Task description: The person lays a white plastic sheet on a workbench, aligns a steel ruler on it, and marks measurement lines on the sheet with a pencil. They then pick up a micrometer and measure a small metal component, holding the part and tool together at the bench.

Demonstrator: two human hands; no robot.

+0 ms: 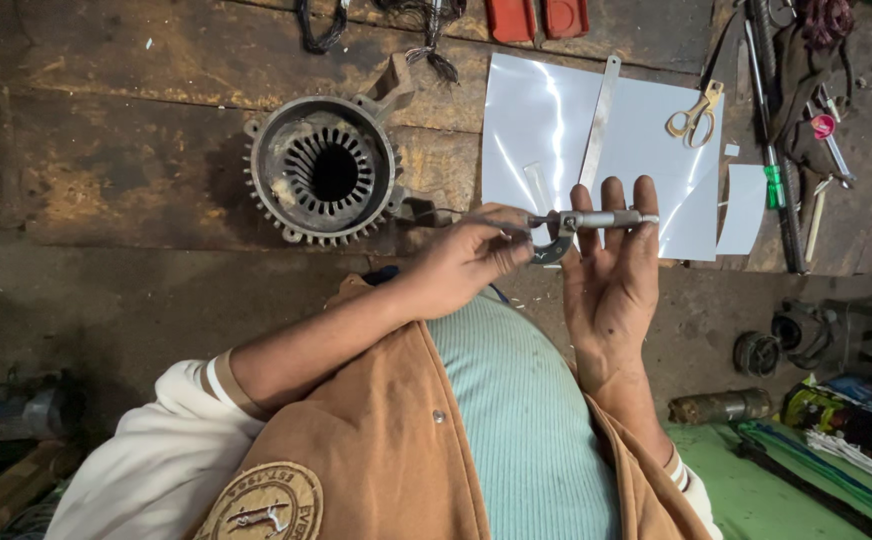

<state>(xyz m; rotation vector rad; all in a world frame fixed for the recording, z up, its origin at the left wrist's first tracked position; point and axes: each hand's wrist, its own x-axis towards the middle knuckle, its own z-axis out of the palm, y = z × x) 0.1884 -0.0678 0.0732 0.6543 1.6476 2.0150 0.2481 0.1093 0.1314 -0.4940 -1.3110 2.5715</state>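
While a micrometer was held level above the edge of the workbench, its barrel was laid across the spread fingers of the right hand, which was turned palm up with nothing clenched. The left hand was pinched on the frame end of the tool, where something thin appeared to be caught at the anvil; what exactly was gripped there could not be told. For a measurement of this kind to be taken well, it was judged that the piece should be seated squarely between the measuring faces, the thimble turned gently until light contact was felt, and the tool kept steady while the scale was read. One motor stator housing was seen standing on the bench, just left of the hands, with its slotted core open towards the camera. One large white sheet was spread beyond the hands, and one smaller white piece lay to its right. One steel rule was laid across the sheet, and one pair of scissors rested on its far corner.
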